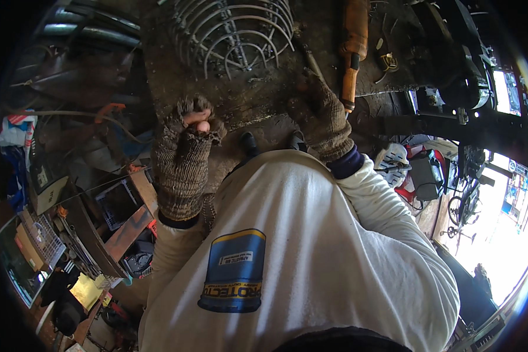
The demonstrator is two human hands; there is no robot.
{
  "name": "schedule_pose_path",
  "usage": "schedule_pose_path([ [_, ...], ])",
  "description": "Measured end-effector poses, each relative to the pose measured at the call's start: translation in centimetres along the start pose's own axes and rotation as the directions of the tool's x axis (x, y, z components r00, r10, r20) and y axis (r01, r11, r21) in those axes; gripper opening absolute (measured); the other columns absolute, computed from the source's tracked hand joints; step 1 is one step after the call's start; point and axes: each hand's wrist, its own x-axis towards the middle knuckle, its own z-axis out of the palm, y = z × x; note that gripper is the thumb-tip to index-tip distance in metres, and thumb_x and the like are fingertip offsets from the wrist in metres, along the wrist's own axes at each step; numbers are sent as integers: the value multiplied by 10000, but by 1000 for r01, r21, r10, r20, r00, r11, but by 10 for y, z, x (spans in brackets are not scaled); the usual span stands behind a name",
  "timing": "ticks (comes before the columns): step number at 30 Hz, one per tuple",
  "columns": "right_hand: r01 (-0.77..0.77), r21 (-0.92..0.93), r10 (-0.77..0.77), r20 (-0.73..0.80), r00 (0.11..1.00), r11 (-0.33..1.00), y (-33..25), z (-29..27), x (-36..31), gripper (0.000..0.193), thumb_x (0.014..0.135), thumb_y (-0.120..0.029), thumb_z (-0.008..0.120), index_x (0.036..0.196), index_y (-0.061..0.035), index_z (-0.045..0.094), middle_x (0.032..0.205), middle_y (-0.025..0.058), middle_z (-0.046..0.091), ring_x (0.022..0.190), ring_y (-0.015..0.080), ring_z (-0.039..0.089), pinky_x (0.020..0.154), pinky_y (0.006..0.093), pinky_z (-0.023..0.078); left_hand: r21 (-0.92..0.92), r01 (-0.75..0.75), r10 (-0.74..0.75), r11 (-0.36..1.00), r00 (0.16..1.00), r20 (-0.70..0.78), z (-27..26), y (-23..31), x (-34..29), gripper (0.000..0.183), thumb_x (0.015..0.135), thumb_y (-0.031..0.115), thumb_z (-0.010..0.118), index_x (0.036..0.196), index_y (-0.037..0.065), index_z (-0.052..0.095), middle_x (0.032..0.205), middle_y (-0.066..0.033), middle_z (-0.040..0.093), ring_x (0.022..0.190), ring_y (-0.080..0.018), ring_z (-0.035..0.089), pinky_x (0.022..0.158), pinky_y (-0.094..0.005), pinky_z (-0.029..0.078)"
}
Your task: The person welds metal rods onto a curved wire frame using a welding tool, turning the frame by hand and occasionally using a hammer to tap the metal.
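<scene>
On the dark, worn workbench point(158, 76) stands a rounded cage point(232, 38) of bent metal rods joined by upright bars. My left hand point(196, 126), in a frayed brown knitted glove, is curled in front of the bench's near edge. Bare fingertips poke out of the torn glove, and whatever lies inside the fist is hidden. In a similar glove, my right hand point(328, 117) closes around a thin rod-shaped tool point(314, 63) that slants up toward the cage's right side. The tool's far end is dark and hard to make out.
A long orange-brown tool point(355, 35) lies right of the cage, its narrow end near my right hand. Metal tubes point(91, 29) are stacked at the far left. Crates, boards point(126, 234) and scrap crowd the floor on my left. A grey case point(426, 176) sits at the right.
</scene>
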Motion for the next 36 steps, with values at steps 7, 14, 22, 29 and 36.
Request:
schedule_pose_path([
  [7, -131, 342, 117, 60, 991, 930, -15, 6, 9, 477, 915, -23, 649, 1354, 17, 466, 1187, 95, 614, 1081, 176, 610, 928, 322, 525, -501, -237, 303, 832, 951, 54, -38, 71, 28, 285, 930, 71, 650, 1141, -96, 559, 1186, -243, 622, 1014, -246, 659, 924, -344, 549],
  [14, -163, 354, 165, 25, 986, 921, -6, 8, 6, 465, 922, -32, 639, 1351, 14, 468, 1147, 82, 616, 1057, 166, 604, 910, 314, 524, -166, -295, 296, 941, 955, -17, -40, 24, 42, 229, 934, 156, 680, 1078, -19, 651, 1065, -137, 671, 945, -191, 655, 861, -307, 540],
  [22, -88, 177, 96, -36, 995, 980, -9, 12, -2, 494, 900, -22, 648, 1357, 11, 464, 1142, 88, 620, 1044, 167, 611, 898, 311, 524, 417, -271, 249, 867, 962, 109, -37, -45, 34, 207, 902, 164, 711, 1073, 49, 680, 998, -88, 690, 879, -202, 658, 811, -328, 527],
  [29, 10, -173, -16, -33, 999, 985, -31, 6, 5, 444, 875, -81, 671, 1284, 11, 524, 1113, 119, 645, 1029, 221, 637, 882, 338, 528, 431, -259, 252, 864, 965, 74, -26, -46, 56, 238, 896, 207, 716, 1079, 62, 672, 995, -107, 694, 875, -265, 672, 804, -370, 535],
  [36, 62, -453, -60, 20, 998, 890, -39, -8, 20, 434, 850, -199, 685, 1214, -1, 556, 1022, 195, 660, 984, 367, 647, 853, 418, 530, 591, -228, 217, 774, 972, 90, -20, -67, 51, 299, 898, 282, 709, 1081, 49, 668, 989, -127, 693, 889, -263, 666, 833, -376, 526],
])
